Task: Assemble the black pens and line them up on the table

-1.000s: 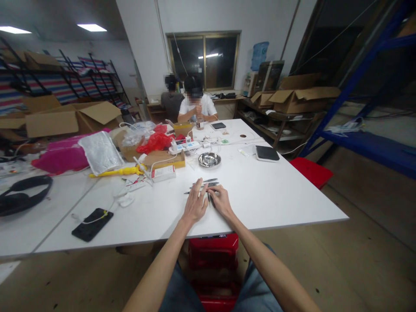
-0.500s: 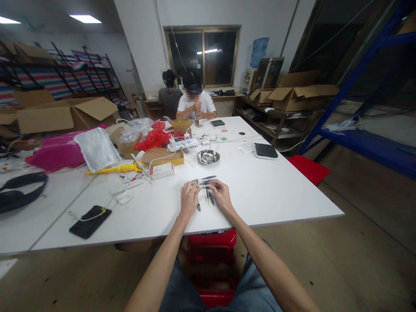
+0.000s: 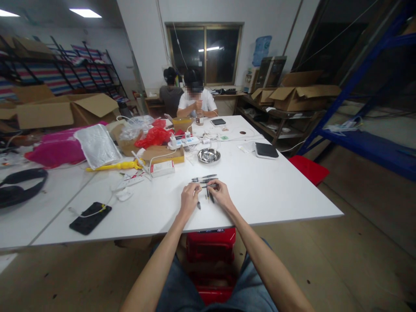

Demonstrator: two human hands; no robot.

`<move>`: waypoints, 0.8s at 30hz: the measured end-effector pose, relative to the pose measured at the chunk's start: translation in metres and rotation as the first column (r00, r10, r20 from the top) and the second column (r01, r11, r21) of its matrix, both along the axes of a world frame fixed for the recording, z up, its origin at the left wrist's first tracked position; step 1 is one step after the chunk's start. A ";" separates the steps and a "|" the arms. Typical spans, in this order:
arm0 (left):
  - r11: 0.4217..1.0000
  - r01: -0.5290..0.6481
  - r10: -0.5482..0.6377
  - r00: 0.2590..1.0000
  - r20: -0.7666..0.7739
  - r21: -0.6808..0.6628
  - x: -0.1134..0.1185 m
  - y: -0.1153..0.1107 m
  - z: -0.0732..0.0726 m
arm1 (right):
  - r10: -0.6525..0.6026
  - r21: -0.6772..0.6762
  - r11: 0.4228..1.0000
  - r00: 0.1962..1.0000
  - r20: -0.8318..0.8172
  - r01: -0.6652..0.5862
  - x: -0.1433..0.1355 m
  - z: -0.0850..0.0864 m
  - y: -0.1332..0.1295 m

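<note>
L hand (image 3: 189,200) and R hand (image 3: 221,193) both curled, fingertips pinching one pen (image 3: 204,185) between them, held low over white table (image 3: 276,190) near front edge. More pens (image 3: 204,178) lie just behind, side by side; a small dark pen part (image 3: 198,205) sits beside L thumb. Steel bowl (image 3: 209,155) further back, well apart. Risk: pinch is fingertip-only, so a twist or pull could let pen slip, and loose part may roll toward edge. Elbow sweep could scatter the row. Phone (image 3: 90,218) far left, not in the way.
</note>
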State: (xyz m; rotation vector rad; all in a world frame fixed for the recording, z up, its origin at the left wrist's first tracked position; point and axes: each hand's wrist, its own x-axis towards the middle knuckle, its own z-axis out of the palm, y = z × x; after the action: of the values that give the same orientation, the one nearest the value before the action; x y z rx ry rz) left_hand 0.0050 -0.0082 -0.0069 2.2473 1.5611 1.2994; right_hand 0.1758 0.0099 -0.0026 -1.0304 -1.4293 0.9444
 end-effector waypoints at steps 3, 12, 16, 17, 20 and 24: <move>0.997 0.053 -0.048 0.994 -0.100 0.054 0.002 -0.002 0.000 | -0.092 -0.054 0.994 0.995 0.049 0.094 0.000 -0.002 -0.003; 1.000 0.001 -0.003 0.994 0.111 0.023 0.003 -0.001 0.002 | 0.017 0.034 0.999 1.000 0.000 -0.017 -0.002 0.001 -0.003; 0.997 -0.029 0.027 0.999 0.030 0.072 0.002 -0.002 -0.002 | 0.030 -0.072 0.997 1.000 -0.009 -0.031 -0.001 -0.002 -0.004; 0.996 -0.030 0.030 1.000 0.001 0.086 0.002 -0.003 -0.003 | 0.023 -0.091 0.996 1.000 0.003 -0.023 -0.001 -0.002 -0.005; 0.995 0.002 0.001 1.000 -0.030 0.101 0.002 -0.003 -0.004 | -0.025 -0.082 0.996 0.998 0.059 0.029 0.000 0.000 -0.008; 0.998 0.007 -0.008 1.000 0.016 0.064 0.004 -0.002 0.004 | -0.087 -0.056 0.995 0.996 0.019 0.088 0.002 0.004 -0.007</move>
State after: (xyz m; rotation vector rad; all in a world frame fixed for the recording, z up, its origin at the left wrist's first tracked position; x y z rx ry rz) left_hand 0.0089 -0.0107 -0.0033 2.2708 1.5258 1.3813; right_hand 0.1774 0.0028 0.0011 -1.1363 -1.3668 0.9188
